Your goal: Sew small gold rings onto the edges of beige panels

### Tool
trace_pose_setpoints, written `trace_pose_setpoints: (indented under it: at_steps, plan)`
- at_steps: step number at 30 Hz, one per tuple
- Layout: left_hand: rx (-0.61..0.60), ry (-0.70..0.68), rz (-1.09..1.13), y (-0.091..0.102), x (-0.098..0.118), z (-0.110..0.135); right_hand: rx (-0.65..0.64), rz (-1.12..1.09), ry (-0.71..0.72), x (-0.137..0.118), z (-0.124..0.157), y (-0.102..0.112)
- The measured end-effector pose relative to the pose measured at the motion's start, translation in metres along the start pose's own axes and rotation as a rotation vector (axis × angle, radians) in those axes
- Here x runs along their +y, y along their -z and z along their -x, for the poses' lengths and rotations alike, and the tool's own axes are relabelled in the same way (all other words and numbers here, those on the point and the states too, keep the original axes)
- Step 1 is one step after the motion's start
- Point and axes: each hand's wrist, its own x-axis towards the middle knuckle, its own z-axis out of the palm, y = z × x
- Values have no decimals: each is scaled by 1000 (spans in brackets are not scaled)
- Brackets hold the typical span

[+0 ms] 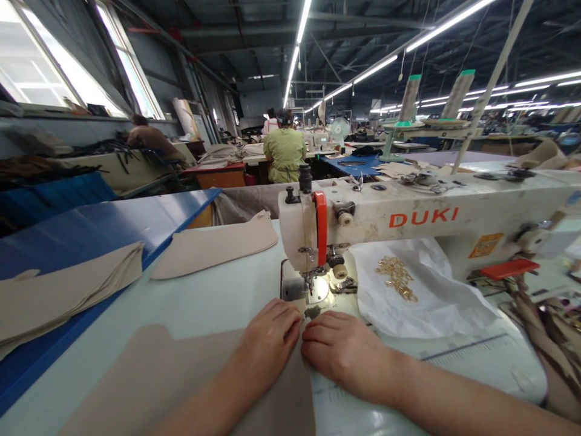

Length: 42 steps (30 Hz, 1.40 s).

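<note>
So, relative to the DUKI lockstitch sewing machine [363, 221], everything sits close in. The left hand [265, 345] lies flat on a beige fabric panel [136, 387] just in front of the presser foot [313, 289]. The right hand [345, 357] is beside it, right of the panel's edge, fingertips nearly touching the left's. Neither hand is clenched or pinching, just palms-down and released, seemingly pressing to keep the panel smooth and steered at the foot. The panel's long axis runs from the near left up toward the machine, narrowing at the foot. Left of the machine lie a second beige panel [213, 248] and a folded fabric stack [59, 290]; right of it, gold metal rings [397, 278] sit on a white plastic bag [431, 303]. Beyond the machine, a co-worker in a green top [285, 151] sits facing away.
</note>
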Motion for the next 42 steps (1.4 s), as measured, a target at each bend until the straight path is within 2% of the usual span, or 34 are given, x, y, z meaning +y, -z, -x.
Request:
trace_pose_setpoints:
  at_steps: [21, 28, 36, 42]
  plan:
    - [-13, 16, 14, -1, -2, 2, -8, -16, -20, -1, 0, 0]
    - [-83, 42, 35, 1, -2, 5, 17, 33, -83, -2, -3, 4]
    - [-75, 46, 64, 7, -1, 5, -32, 95, -82, -1, -4, 0]
    - [-46, 26, 92, 8, 0, 7, -100, 141, -26, 0, -10, 5]
